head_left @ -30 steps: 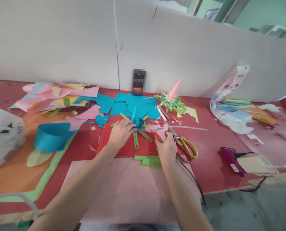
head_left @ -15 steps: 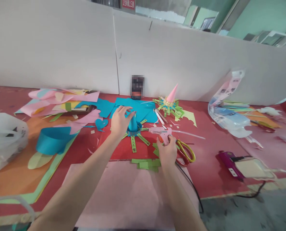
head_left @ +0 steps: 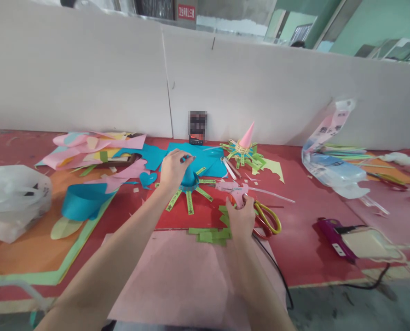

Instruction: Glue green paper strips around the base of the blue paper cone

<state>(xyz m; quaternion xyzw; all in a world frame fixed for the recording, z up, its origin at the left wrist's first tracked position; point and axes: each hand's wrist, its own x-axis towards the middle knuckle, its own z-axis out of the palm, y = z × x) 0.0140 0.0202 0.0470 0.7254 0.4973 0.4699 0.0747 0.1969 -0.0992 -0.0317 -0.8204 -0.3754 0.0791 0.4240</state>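
Observation:
My left hand [head_left: 175, 171] pinches the top of a blue paper cone [head_left: 190, 177], whose tip is hidden by the fingers. Around the cone's base runs a blue ring [head_left: 188, 187] from which several patterned green paper strips [head_left: 190, 202] stick out like rays. My right hand [head_left: 241, 215] is wrapped round the handle of a pink hot glue gun [head_left: 235, 188]. Its nozzle points left, close to a strip on the right of the cone, and a clear glue stick [head_left: 274, 195] trails out of its back. Scissors with yellow and red handles [head_left: 273, 218] lie just beside my right hand.
A finished-looking pink cone on a strip ring [head_left: 246, 138] stands behind. Green paper pieces [head_left: 210, 235] lie in front. A purple power strip [head_left: 336, 239] with a plugged-in adapter is at right, a blue paper loop [head_left: 82, 202] and plastic bag [head_left: 16, 197] at left.
My left fingers have closed together at the cone's tip, and the cone with its strips has turned slightly. The glue gun stays in my right hand. The view has shifted a little.

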